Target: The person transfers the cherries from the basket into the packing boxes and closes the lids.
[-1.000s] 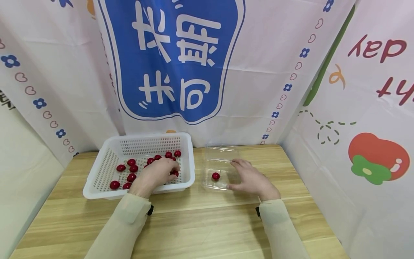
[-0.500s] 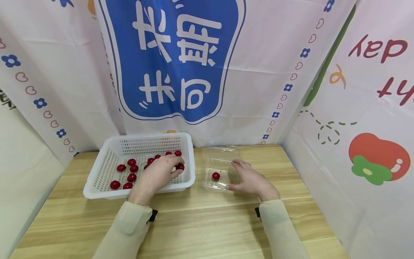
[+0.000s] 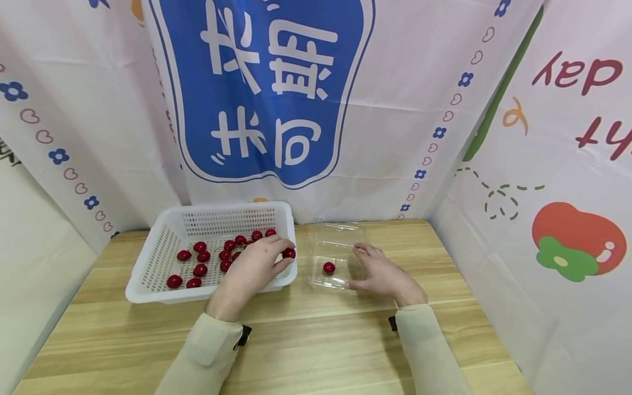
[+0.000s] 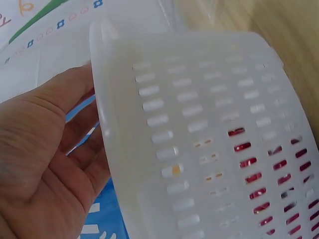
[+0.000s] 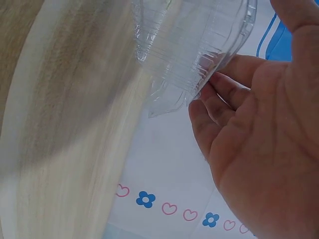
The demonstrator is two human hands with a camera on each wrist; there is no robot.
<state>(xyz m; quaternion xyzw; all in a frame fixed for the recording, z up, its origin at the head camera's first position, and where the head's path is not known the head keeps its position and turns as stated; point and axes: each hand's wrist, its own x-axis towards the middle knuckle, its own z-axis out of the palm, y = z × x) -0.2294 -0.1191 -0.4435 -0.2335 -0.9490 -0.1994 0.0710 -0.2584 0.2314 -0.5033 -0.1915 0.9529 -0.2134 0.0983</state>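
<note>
In the head view, my left hand (image 3: 254,263) is over the right side of a white perforated plastic basket (image 3: 140,291), pinching a dark red cherry (image 3: 288,253) between thumb and fingers. Several more cherries (image 3: 199,270) are spread over the basket's floor. The basket's wall (image 4: 124,124) hides that cherry in the left wrist view. To the right, my right hand (image 3: 387,274) holds the near right side of an opened clear plastic box (image 3: 321,282), thumb at its front and fingers behind. A single cherry (image 3: 328,267) sits in the box. Its clear edge meets my fingertips in the right wrist view.
Both containers stand side by side near the back edge of a wooden table (image 3: 316,340), a narrow gap between them. A printed cloth (image 3: 385,137) hangs right behind, and another printed cloth (image 3: 543,285) closes off the right side.
My left hand has moved right with a cherry in its fingers, from inside the basket to its right rim. My right hand and the clear box have stayed in place.
</note>
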